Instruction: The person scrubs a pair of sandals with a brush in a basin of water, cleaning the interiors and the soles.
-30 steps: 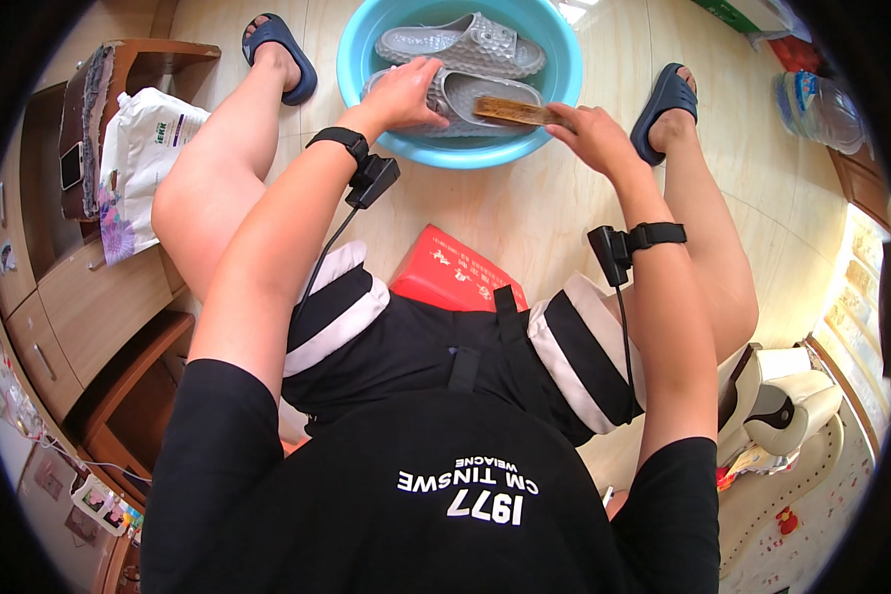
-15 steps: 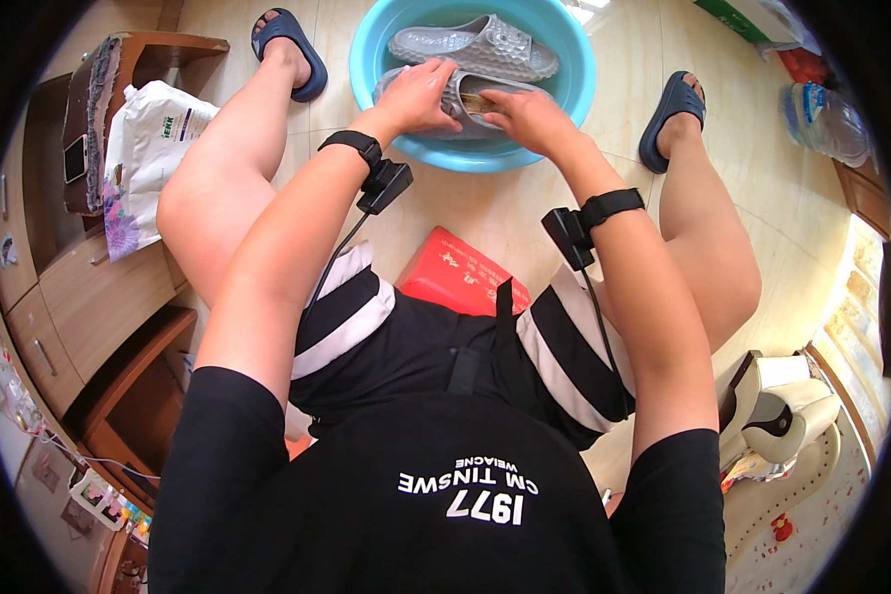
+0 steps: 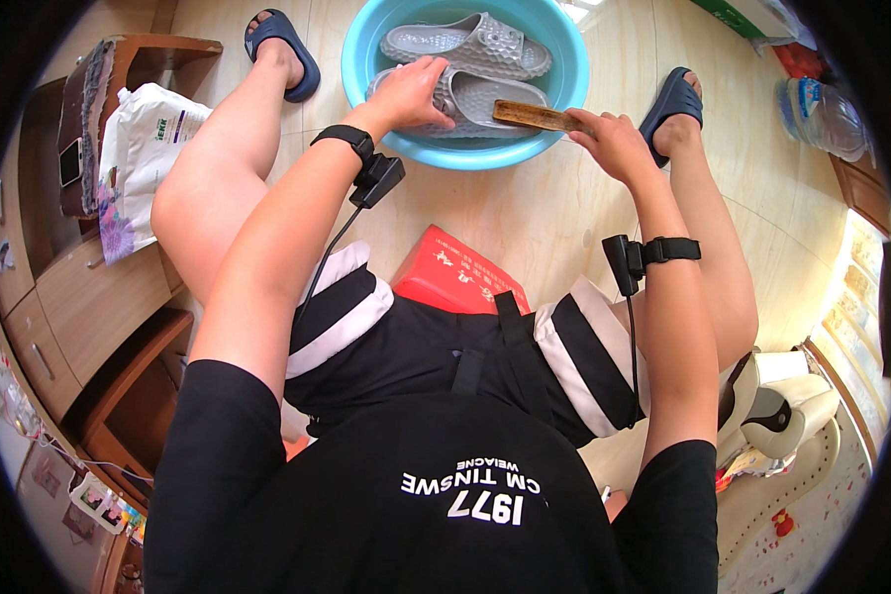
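A light blue basin point(image 3: 571, 129) on the floor holds two grey slippers with bumpy, studded surfaces. My left hand point(image 3: 412, 97) grips the strap end of the nearer slipper point(image 3: 482, 96), thumb and fingers curled around it. Beyond it, the farther slipper point(image 3: 465, 42) lies along the back of the basin, touched by neither hand. In my right hand point(image 3: 612, 147) is the end of a brown wooden brush point(image 3: 530, 115). Its head reaches over the basin's near right rim, above the nearer slipper's sole; any bristles are hidden from view.
A red box point(image 3: 460, 272) sits on the floor between my legs. My feet in dark blue slides flank the basin. At left are a white bag point(image 3: 148, 148) and wooden drawers point(image 3: 94, 307); at right, clear plastic bottles point(image 3: 820, 119) and a cream-coloured seat point(image 3: 797, 416).
My right hand has drawn back to the right and toward me, bringing the brush out from inside the nearer slipper. My left hand stays on that slipper.
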